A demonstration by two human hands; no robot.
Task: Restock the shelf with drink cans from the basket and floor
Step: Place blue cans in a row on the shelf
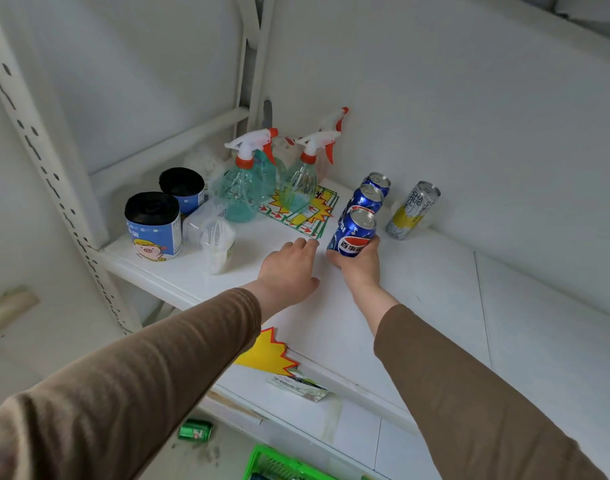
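My right hand (357, 261) grips a blue cola can (352, 233) low on its body, at the front of a row of two more blue cans (367, 197) on the shelf (417, 282). My left hand (289, 268) rests flat, fingers straight, on the shelf just beside it. Judgement: the can is rigid, smooth, likely full and fairly heavy; mid-body hold suits it. A green can (195, 430) lies on the floor near the green basket (279, 460).

The shelf (417, 282) carries three blue cans (353, 233), one silver-and-yellow can (412, 211), two black bag rolls (153, 225) and at least three spray bottles (242, 188). One green can (195, 430) lies on the floor beside one green basket (279, 462).
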